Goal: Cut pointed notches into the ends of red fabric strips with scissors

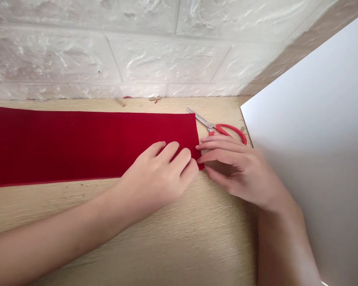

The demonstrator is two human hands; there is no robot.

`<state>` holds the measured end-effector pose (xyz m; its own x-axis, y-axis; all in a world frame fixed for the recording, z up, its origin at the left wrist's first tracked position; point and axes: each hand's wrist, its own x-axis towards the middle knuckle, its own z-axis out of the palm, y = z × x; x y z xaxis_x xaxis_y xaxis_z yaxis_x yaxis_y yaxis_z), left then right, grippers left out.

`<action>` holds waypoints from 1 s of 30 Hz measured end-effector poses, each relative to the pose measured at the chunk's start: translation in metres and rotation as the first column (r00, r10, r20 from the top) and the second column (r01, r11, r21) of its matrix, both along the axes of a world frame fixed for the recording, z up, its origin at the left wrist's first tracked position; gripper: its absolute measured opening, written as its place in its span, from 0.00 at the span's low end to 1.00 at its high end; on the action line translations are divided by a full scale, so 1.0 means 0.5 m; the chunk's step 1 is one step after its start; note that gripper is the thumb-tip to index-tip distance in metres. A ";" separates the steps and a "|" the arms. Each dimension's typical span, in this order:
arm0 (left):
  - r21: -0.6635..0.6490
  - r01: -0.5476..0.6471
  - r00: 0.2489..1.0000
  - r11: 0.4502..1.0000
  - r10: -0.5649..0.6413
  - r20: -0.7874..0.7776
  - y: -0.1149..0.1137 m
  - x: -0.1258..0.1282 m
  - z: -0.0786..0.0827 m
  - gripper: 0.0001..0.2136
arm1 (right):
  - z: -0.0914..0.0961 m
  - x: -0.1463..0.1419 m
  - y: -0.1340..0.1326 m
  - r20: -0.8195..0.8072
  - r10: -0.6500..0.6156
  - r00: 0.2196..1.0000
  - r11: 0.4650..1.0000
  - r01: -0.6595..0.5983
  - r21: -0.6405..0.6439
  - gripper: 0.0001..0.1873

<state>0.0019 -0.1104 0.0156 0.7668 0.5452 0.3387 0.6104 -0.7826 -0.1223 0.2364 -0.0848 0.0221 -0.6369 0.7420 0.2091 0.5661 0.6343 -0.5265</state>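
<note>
A long, smooth red cloth [86, 143] lies flat, running from the left side to the middle. My left hand [164, 174] rests over its near right corner with the fingers curled down onto it; the thumb is hidden. At the right edge, my right hand [235, 163] has its fingertips and thumb drawn together around the same corner. The exact grip is partly covered by the fingers. Just behind my right hand are scissors [210, 125] with red handles, their blade tip near the cloth's far right corner.
A pale wooden table [167, 246] carries the cloth. Small scraps [155, 99] lie along the foot of a white brick-patterned wall [167, 59]. On the right, a large white panel [319, 131] stands close to my right forearm.
</note>
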 end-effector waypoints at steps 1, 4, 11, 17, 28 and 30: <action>-0.018 -0.007 1.000 1.000 0.007 0.013 0.001 0.000 -0.002 0.09 | 0.001 -0.001 0.000 -0.006 0.003 1.000 1.000 -0.003 0.006 0.11; -0.049 -0.030 0.998 0.998 0.032 0.061 0.005 -0.003 -0.008 0.07 | 0.001 -0.002 0.000 -0.030 0.005 1.000 1.000 -0.004 0.024 0.10; -0.006 -0.002 0.998 1.000 0.002 0.058 0.009 -0.011 -0.010 0.06 | -0.001 -0.001 -0.001 -0.022 -0.006 1.000 1.000 0.006 0.019 0.10; 0.050 0.073 0.997 0.996 -0.075 0.024 0.006 -0.015 -0.004 0.11 | 0.002 0.010 -0.004 0.016 -0.008 1.000 1.000 0.008 -0.008 0.11; 0.075 0.096 0.994 0.993 -0.099 0.041 0.000 -0.020 -0.008 0.10 | 0.006 0.006 -0.008 0.020 -0.005 1.000 1.000 0.006 -0.012 0.11; 0.074 0.098 0.994 0.992 -0.101 0.037 -0.002 -0.020 -0.008 0.10 | 0.007 0.006 -0.008 0.022 -0.007 1.000 1.000 0.007 -0.007 0.11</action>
